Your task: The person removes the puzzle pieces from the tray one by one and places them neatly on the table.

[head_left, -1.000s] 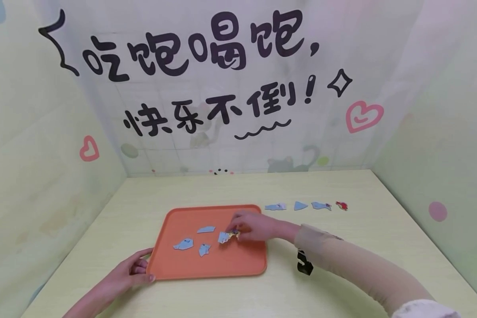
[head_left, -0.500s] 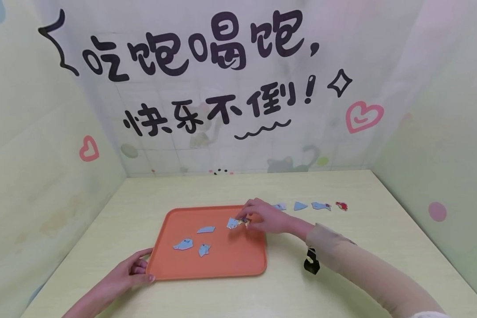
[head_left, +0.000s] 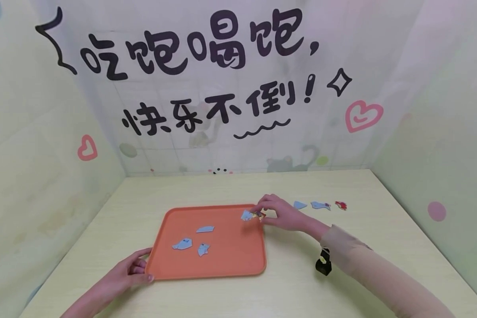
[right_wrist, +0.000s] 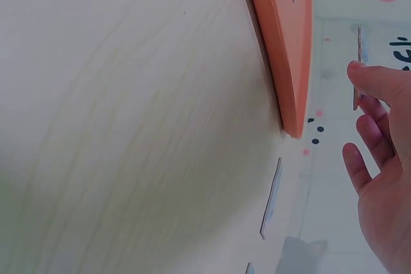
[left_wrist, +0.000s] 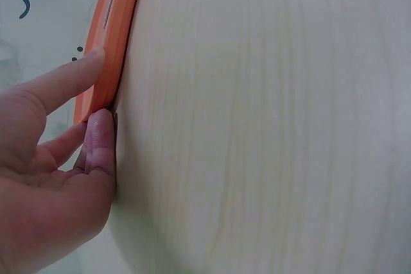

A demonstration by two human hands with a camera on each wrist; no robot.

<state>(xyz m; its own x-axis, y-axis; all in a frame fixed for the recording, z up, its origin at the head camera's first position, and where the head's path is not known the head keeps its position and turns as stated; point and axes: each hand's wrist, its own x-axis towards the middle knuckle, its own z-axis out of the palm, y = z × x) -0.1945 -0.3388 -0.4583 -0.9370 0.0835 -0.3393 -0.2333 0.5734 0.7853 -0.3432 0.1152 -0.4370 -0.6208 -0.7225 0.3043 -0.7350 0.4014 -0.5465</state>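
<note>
My left hand (head_left: pixel 127 271) grips the front left corner of an orange tray (head_left: pixel 230 260); in the left wrist view the thumb (left_wrist: pixel 96 62) lies on the rim, with fingers curled at the corner. Over the tray's back right corner, my right hand (head_left: pixel 286 214) pinches a flat light blue jigsaw piece (head_left: pixel 247 215) with a yellowish, patterned end. The right wrist view shows this held piece (right_wrist: pixel 359 43) edge-on between thumb and fingers, raised above the tray. Three other blue pieces lie on the tray: a long one (head_left: pixel 205 229), one at left (head_left: pixel 182 244) and one in front (head_left: pixel 203 249).
Right of the tray, along the back of the pale wooden table (head_left: pixel 302 291), lie a blue triangular piece (head_left: pixel 300 205), a longer blue piece (head_left: pixel 320 206) and a red one (head_left: pixel 341 205). Printed curtains surround the table. A black device (head_left: pixel 323 263) hangs by the right sleeve.
My right hand has moved right and back with the pinched piece, from the tray's middle to its back right corner, now covering a table piece. The left hand stays at the tray corner.
</note>
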